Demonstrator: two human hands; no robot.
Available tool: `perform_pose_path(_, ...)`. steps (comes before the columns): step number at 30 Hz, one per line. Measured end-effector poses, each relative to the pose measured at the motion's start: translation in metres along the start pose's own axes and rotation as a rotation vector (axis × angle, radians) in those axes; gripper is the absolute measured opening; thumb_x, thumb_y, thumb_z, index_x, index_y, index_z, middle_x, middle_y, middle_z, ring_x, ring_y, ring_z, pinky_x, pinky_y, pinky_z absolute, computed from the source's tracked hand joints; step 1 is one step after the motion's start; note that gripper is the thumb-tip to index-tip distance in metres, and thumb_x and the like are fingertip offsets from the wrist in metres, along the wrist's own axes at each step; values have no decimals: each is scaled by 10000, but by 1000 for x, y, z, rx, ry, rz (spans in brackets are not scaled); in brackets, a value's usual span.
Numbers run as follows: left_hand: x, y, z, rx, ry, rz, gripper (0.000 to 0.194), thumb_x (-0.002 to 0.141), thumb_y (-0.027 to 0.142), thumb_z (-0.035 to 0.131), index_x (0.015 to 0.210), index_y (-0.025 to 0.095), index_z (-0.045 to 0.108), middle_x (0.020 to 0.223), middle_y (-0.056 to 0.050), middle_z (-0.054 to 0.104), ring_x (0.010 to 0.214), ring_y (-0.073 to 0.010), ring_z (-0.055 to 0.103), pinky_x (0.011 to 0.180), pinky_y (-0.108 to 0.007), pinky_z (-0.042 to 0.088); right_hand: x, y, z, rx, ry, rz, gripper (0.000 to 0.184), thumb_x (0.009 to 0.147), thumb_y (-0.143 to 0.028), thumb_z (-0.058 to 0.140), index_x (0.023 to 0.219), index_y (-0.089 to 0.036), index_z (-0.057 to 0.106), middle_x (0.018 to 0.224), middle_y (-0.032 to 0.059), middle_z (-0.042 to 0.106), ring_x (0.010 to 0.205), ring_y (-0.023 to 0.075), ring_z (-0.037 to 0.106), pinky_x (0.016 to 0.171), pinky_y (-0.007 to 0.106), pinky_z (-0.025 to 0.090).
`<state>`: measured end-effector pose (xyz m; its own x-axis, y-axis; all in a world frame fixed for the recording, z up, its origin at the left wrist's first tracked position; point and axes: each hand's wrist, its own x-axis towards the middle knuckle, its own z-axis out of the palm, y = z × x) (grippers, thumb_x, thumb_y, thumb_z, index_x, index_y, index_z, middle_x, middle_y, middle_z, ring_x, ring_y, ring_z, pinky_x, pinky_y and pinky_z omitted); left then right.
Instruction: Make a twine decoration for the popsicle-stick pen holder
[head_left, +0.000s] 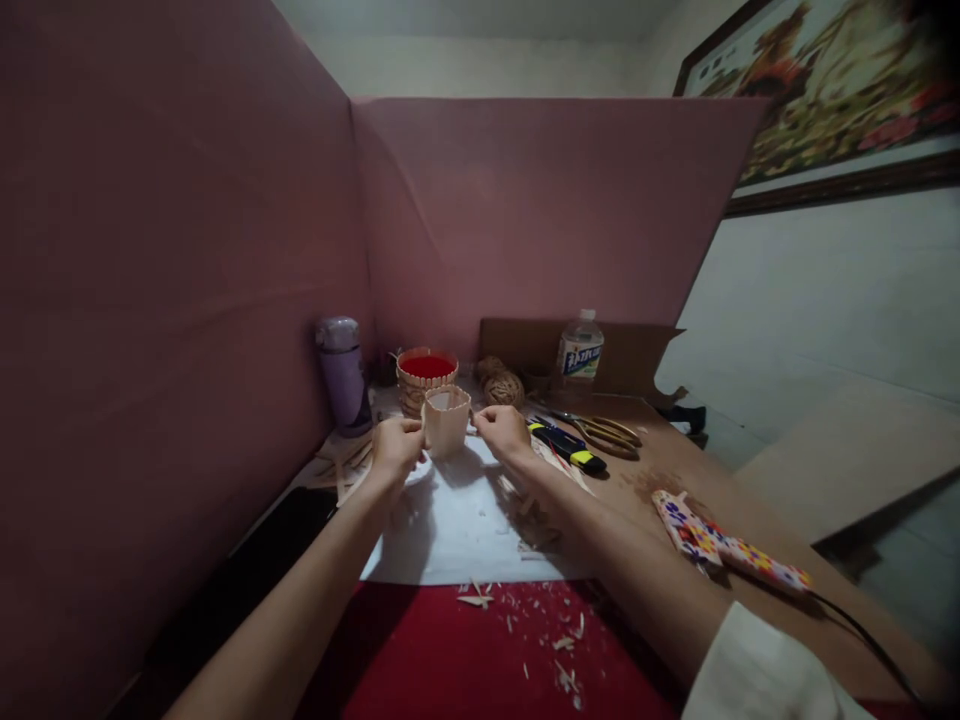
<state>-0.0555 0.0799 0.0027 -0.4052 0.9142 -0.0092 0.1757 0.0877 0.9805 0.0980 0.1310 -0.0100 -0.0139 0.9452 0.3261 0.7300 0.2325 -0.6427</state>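
Note:
A small pale cup made of wooden sticks [446,420] stands on a white sheet [465,520] in the middle of the table. My left hand [395,448] is closed in a pinch against the cup's left side. My right hand [501,430] is closed in a pinch against its right side. Both hands touch the cup at about mid height. Just behind it stands a second stick cup with a red top [426,375].
A purple bottle [343,372] stands at the left by the pink partition [150,300]. A twine ball [501,386], water bottle [579,348], scissors [609,432], a yellow-black cutter [568,446] and a flowered glue gun [724,545] lie to the right. Wood chips litter the red mat [480,650].

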Motion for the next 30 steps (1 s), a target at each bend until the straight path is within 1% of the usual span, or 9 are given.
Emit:
perform_pose_path(1, -5, -1, 5, -57, -15, -27, 60, 588, 97, 555, 610, 118, 606, 506, -38, 597, 452, -134, 553, 454, -229, 404, -3, -2, 1, 17, -10, -2, 247, 732, -286, 482, 689, -204, 711, 685, 37, 689, 644, 148, 594, 533, 217, 334)
perform_pose_path(4, -14, 0, 14, -198, -27, -92, 38, 558, 86, 551, 552, 122, 540, 479, -43, 586, 423, -134, 553, 452, -252, 453, -7, -7, 3, 118, -49, 18, 214, 682, -240, 504, 632, -193, 707, 636, 27, 677, 605, 133, 579, 526, 204, 342)
perform_pose_path(8, -14, 3, 15, -340, -23, -149, 66, 493, 59, 559, 513, 113, 526, 450, -52, 576, 420, -144, 554, 470, -285, 492, -7, -9, 8, 347, -91, 127, 183, 626, -234, 539, 594, -142, 695, 521, 22, 618, 480, 106, 515, 462, 193, 331)
perform_pose_path(11, -12, 1, 16, -405, -8, -171, 85, 473, 46, 557, 509, 114, 521, 440, -42, 565, 415, -136, 544, 477, -288, 494, -6, -10, 13, 395, -106, 162, 193, 618, -254, 549, 597, -117, 684, 448, 2, 554, 402, 84, 450, 418, 189, 310)
perform_pose_path(15, -11, -2, 21, -446, 30, -187, 82, 495, 82, 584, 524, 120, 518, 424, -24, 541, 381, -126, 514, 432, -274, 452, -6, -13, 18, 441, -122, 193, 161, 594, -243, 572, 608, -117, 671, 415, -31, 497, 369, 65, 401, 391, 183, 285)
perform_pose_path(18, -10, -3, 25, -462, 54, -190, 101, 510, 129, 623, 533, 119, 526, 446, -27, 549, 370, -121, 494, 395, -245, 392, -7, -17, 20, 473, -140, 210, 128, 576, -227, 579, 572, -119, 648, 390, -48, 448, 358, 58, 372, 376, 184, 265)
perform_pose_path(20, -10, -3, 27, -471, 80, -198, 120, 501, 138, 642, 527, 116, 527, 451, -20, 546, 352, -99, 458, 384, -228, 352, -8, -18, 20, 496, -152, 220, 106, 571, -212, 576, 543, -123, 625, 382, -56, 423, 352, 56, 359, 365, 186, 251)
perform_pose_path(24, -8, -6, 29, -506, 125, -229, 126, 476, 132, 647, 508, 118, 526, 430, 9, 516, 338, -72, 403, 381, -213, 301, -10, -21, 20, 545, -166, 225, 93, 575, -202, 566, 519, -132, 588, 388, -62, 414, 347, 52, 344, 348, 184, 234)
perform_pose_path(30, -5, -14, 31, -578, 112, -242, 118, 466, 135, 632, 537, 127, 538, 414, 27, 496, 340, -75, 393, 367, -203, 284, -12, -24, 21, 575, -174, 221, 116, 572, -214, 573, 488, -139, 546, 383, -59, 421, 348, 56, 355, 346, 181, 240)
